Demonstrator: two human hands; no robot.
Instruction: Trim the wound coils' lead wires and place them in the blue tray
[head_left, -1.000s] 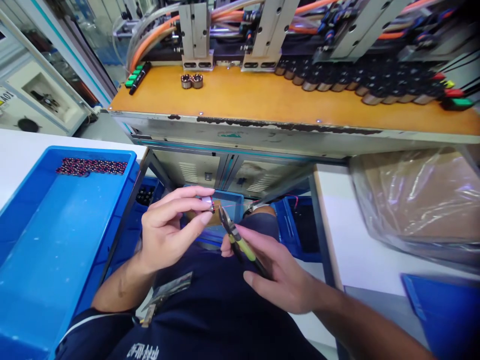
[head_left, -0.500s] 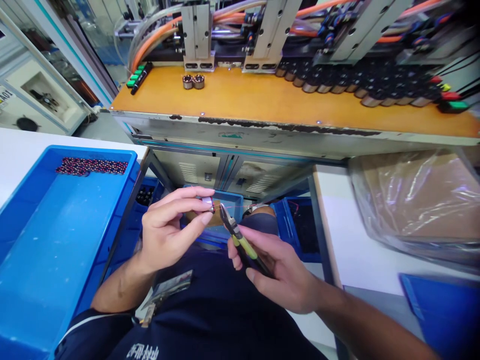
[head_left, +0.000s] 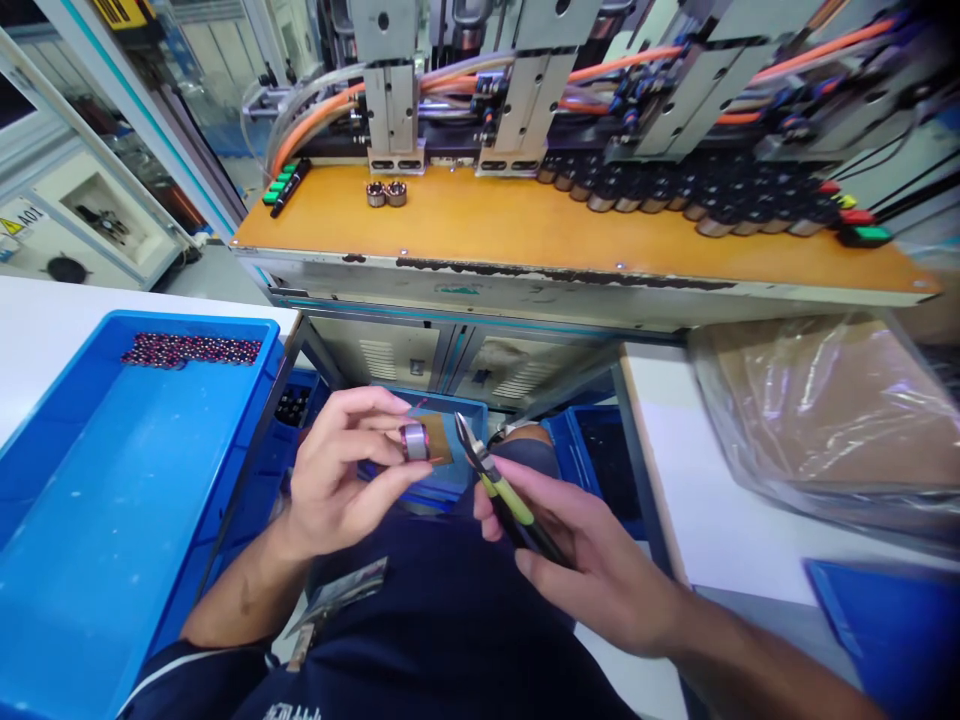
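Note:
Between its thumb and fingers, my left hand (head_left: pixel 349 470) grips a small motor stator (head_left: pixel 414 442), a silvery ring with thin reddish wires sticking out to the right. My right hand (head_left: pixel 570 540) is wrapped round the yellow-and-black handles of diagonal cutting pliers (head_left: pixel 495 475). The pliers' jaws point up and left, a short gap to the right of the stator and apart from its wires. Under both hands, lower down, a blue bin (head_left: pixel 469 412) with a brown piece of cardboard (head_left: pixel 446 440) shows partly.
At left, a big blue tray (head_left: pixel 112 480) holds rows of small wound parts (head_left: pixel 191 350). Ahead, an orange-topped bench (head_left: pixel 480 230) carries two copper-wound stators (head_left: pixel 386 194), several dark cylinders (head_left: pixel 660 190) and a marker (head_left: pixel 291 187). A plastic-wrapped carton (head_left: pixel 817 420) lies at right.
The stator has turned in my left hand and shows more of its side; both hands sit slightly lower in view. The pliers have drawn right, off the wire they were near.

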